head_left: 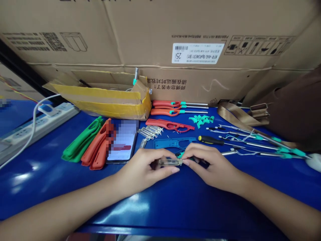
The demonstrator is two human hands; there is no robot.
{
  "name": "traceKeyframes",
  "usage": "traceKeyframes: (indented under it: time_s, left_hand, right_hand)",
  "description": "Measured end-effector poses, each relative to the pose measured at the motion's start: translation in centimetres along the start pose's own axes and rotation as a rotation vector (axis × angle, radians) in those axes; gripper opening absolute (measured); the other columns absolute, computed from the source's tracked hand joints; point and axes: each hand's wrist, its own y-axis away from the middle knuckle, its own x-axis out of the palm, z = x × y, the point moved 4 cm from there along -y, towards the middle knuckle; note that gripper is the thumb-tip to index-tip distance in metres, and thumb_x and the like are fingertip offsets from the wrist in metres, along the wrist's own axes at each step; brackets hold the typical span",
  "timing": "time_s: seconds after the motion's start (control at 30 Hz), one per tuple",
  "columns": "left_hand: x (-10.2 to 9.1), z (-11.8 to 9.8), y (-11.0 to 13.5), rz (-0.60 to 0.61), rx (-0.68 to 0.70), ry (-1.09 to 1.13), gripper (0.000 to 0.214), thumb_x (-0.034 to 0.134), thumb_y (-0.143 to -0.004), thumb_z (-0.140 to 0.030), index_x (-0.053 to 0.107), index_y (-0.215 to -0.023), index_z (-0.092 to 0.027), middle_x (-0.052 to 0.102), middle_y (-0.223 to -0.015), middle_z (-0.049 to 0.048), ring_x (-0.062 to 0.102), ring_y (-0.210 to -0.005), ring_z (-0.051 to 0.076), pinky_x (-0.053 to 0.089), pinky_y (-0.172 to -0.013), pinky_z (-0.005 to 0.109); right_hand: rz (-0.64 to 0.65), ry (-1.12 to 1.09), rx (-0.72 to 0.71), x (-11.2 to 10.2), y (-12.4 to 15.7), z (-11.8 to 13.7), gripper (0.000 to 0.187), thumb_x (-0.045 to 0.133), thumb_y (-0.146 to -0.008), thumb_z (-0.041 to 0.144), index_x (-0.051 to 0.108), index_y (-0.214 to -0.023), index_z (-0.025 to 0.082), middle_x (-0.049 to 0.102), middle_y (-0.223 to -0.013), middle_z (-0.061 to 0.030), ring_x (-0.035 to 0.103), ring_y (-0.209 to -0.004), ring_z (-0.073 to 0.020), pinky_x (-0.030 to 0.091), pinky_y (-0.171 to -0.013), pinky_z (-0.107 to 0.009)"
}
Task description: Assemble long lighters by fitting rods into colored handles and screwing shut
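Note:
My left hand (147,167) is closed around a transparent lighter fuel tank (170,162), held level above the table. My right hand (210,164) pinches the tank's right, valve end between thumb and fingers; any small part there is hidden. Just beyond my hands lies a blue lighter shell half (165,143). Behind it is a red lighter shell (163,124) with a trigger frame. Several more transparent fuel tanks (150,131) lie in a row beyond my left hand. A yellow-and-black screwdriver (210,140) rests beyond my right hand.
Green shells (81,139), orange-red shells (96,147) and a phone (124,140) lie left. Assembled lighters (168,111) and teal triggers (200,119) lie farther back. Metal lighter tubes with wires (265,147) spread right. A yellow-taped carton (107,103) and power strip (37,130) stand left.

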Motion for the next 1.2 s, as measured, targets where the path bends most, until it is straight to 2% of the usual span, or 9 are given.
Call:
traceKeyframes:
  time_s: [0.07,0.17,0.27,0.5,0.6,0.87,1.07,1.2]
  left_hand:
    - [-0.05,-0.08,0.16,-0.015,0.094,-0.093,0.021,0.076,-0.092,-0.026,0.073,-0.111,-0.017,0.073,-0.082,-0.0019,0.062,-0.063,0.009,0.049,-0.061,0.017]
    - [-0.08,-0.13,0.47,-0.034,0.236,-0.214,0.021,0.070,-0.096,-0.020,0.072,-0.115,-0.014,0.075,-0.096,0.0040,0.070,-0.082,0.013,0.054,-0.077,0.021]
    - [-0.17,-0.12,0.52,-0.049,0.287,-0.261,0.021,0.068,-0.097,-0.019,0.071,-0.117,-0.012,0.075,-0.100,0.0060,0.071,-0.089,0.015,0.055,-0.082,0.022]
    - [-0.71,-0.29,0.02,-0.097,0.248,-0.265,0.020,0.069,-0.096,-0.017,0.074,-0.115,-0.013,0.071,-0.100,0.0052,0.069,-0.093,0.013,0.055,-0.087,0.021]
    - [-0.76,-0.32,-0.01,-0.104,0.229,-0.253,0.019,0.069,-0.096,-0.017,0.076,-0.113,-0.014,0.070,-0.098,0.0049,0.069,-0.090,0.013,0.055,-0.085,0.022]
    - [-0.24,0.24,-0.21,-0.069,0.170,-0.114,0.019,0.069,-0.096,-0.018,0.078,-0.112,-0.015,0.070,-0.091,0.0030,0.068,-0.083,0.011,0.054,-0.077,0.020]
    - [-0.36,0.09,-0.36,-0.058,0.116,-0.162,0.018,0.069,-0.097,-0.024,0.079,-0.111,-0.021,0.071,-0.092,0.0027,0.067,-0.085,0.014,0.053,-0.080,0.027]
    - [-0.62,-0.07,-0.32,-0.035,0.101,-0.229,0.018,0.068,-0.097,-0.025,0.079,-0.111,-0.023,0.070,-0.096,0.0032,0.065,-0.089,0.017,0.053,-0.085,0.032]
  right_hand:
    - [0.007,-0.008,0.019,-0.05,-0.06,-0.08,0.011,0.062,-0.098,0.017,0.073,-0.097,0.020,0.070,-0.090,-0.0014,0.059,-0.075,-0.0104,0.045,-0.065,-0.023]
    - [0.019,-0.010,0.029,-0.04,-0.17,-0.11,0.011,0.063,-0.098,0.018,0.074,-0.096,0.020,0.068,-0.086,-0.0007,0.058,-0.073,-0.0104,0.044,-0.064,-0.023]
    - [0.018,-0.015,0.025,-0.08,-0.27,0.02,0.012,0.062,-0.097,0.017,0.074,-0.095,0.019,0.069,-0.086,-0.0010,0.059,-0.075,-0.0111,0.046,-0.068,-0.024]
    - [-0.052,0.075,-0.009,-0.80,-0.06,0.04,0.011,0.066,-0.092,0.012,0.073,-0.096,0.019,0.072,-0.087,-0.0018,0.060,-0.078,-0.0133,0.047,-0.074,-0.028]
    - [-0.059,0.085,-0.048,-0.81,0.04,-0.04,0.009,0.066,-0.093,0.013,0.072,-0.095,0.019,0.072,-0.088,-0.0023,0.061,-0.080,-0.0142,0.047,-0.077,-0.030]
    - [-0.053,0.083,-0.069,-0.30,-0.08,0.00,0.010,0.063,-0.096,0.012,0.069,-0.093,0.020,0.070,-0.084,-0.0011,0.059,-0.077,-0.0134,0.048,-0.075,-0.030]
    - [-0.046,0.118,-0.046,-0.10,-0.04,-0.24,0.009,0.062,-0.096,0.015,0.068,-0.092,0.021,0.069,-0.084,-0.0016,0.059,-0.077,-0.0152,0.047,-0.072,-0.031]
    - [-0.036,0.216,-0.040,-0.50,-0.07,0.22,0.009,0.060,-0.096,0.015,0.066,-0.097,0.022,0.070,-0.091,-0.0036,0.061,-0.083,-0.0183,0.048,-0.080,-0.037]
